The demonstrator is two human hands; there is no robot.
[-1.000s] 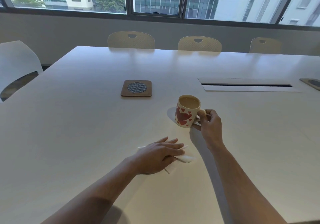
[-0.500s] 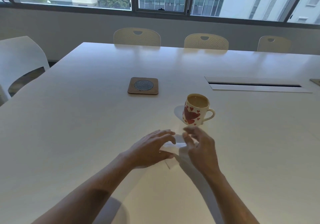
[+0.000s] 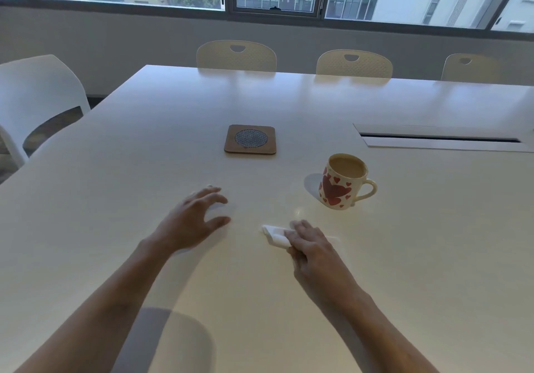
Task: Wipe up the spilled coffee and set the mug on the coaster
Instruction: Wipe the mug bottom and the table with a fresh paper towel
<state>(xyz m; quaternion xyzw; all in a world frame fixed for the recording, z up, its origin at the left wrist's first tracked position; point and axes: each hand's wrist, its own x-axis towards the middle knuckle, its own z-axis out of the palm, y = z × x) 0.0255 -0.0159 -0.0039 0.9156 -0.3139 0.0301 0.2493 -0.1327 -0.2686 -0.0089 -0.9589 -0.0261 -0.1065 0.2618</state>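
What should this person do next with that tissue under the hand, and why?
Probably slide the right hand with the tissue forward, toward the shiny wet spot on the table just ahead of it, near the mug. The mug stands apart from the coaster, and the left hand is empty, so wiping seems to come first.

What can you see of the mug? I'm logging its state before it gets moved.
The mug is cream-coloured and looks ceramic, printed with red hearts, one large and several small. It stands upright on the white table, its loop handle pointing right. It holds light brown coffee close to the rim. It sits right of and nearer than the wooden coaster, not on it. Neither hand touches it; the right hand rests on a white tissue nearby.
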